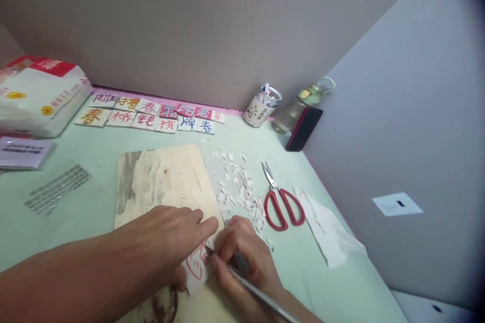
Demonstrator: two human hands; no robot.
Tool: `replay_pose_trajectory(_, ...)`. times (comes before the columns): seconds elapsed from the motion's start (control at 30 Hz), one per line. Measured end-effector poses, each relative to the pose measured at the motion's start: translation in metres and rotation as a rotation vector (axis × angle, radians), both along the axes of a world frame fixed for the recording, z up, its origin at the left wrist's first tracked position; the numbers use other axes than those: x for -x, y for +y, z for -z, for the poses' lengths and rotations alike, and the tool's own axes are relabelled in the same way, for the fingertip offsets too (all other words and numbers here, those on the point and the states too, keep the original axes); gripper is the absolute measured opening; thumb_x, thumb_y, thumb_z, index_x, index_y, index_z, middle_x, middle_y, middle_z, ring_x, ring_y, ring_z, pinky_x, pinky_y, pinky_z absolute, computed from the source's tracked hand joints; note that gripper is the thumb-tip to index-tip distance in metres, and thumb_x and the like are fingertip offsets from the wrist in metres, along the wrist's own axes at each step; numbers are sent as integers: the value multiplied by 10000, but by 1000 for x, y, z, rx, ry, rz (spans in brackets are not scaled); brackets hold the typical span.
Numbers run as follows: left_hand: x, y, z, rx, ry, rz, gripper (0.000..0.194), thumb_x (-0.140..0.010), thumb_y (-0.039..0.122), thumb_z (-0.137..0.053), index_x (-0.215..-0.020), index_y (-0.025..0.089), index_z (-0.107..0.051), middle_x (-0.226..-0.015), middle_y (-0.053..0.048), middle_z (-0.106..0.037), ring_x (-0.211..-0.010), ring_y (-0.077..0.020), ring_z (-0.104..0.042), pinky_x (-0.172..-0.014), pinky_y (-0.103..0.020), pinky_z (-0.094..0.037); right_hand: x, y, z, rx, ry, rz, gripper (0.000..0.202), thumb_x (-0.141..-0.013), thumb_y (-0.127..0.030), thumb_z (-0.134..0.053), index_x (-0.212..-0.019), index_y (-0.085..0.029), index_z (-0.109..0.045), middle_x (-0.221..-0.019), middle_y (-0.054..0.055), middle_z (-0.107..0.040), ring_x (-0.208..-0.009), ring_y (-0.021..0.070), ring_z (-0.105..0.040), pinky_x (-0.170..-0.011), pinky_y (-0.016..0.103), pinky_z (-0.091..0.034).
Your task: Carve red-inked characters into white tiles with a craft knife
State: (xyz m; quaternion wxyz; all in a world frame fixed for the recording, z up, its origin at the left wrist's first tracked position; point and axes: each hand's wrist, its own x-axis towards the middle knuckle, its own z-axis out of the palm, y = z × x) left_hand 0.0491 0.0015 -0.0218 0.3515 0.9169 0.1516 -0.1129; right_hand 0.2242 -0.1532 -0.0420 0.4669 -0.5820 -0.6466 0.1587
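A wooden board with grey smudges lies on the table before me. On its lower part is a small white card with red writing and drawn curves. My left hand holds the card down on the board, fingers over its upper part and thumb at its left edge. In my right hand a slim metal craft knife is gripped like a pen, its dark blade tip at the red marks. White scraps are scattered just right of the board.
Red-handled scissors and a white tissue lie on the right. At the back stand a can, a bottle and a leaning phone. Painted character tiles line the wall; a tissue pack sits left.
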Motion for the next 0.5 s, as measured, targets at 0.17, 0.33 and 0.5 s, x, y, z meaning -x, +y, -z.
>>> replay_pose_trajectory(0.17, -2, 4, -2, -12, 5, 21, 373, -803, 163, -744, -1140, 307, -674, -1138, -16, -786, -1012, -261, -720, -938, -355, -571, -4, -2, -4, 341, 357, 87, 294, -973, -279, -743, -761, -240, -544, -753, -6, -646, -690, 153, -578, -616, 272, -480)
replay_pose_trajectory(0.33, -9, 3, 3, -41, 108, 62, 485, -706, 119, -724, -1150, 297, -643, -1187, -37, -755, -1055, -294, -700, -929, -380, -553, -1, -1, -2, 418, 487, 129, 261, -943, -317, -739, -774, -239, -556, -755, -1, -652, -689, 150, -558, -619, 261, -469)
replay_pose_trajectory(0.5, -13, 0, -2, -40, 101, 65, 471, -685, 73, -681, -1107, 269, -606, -1165, -55, -734, -1047, -305, -693, -890, -381, -537, 6, -5, 1, 310, 392, 144, 267, -953, -274, -694, -757, -246, -516, -762, 0, -638, -698, 154, -565, -627, 276, -456)
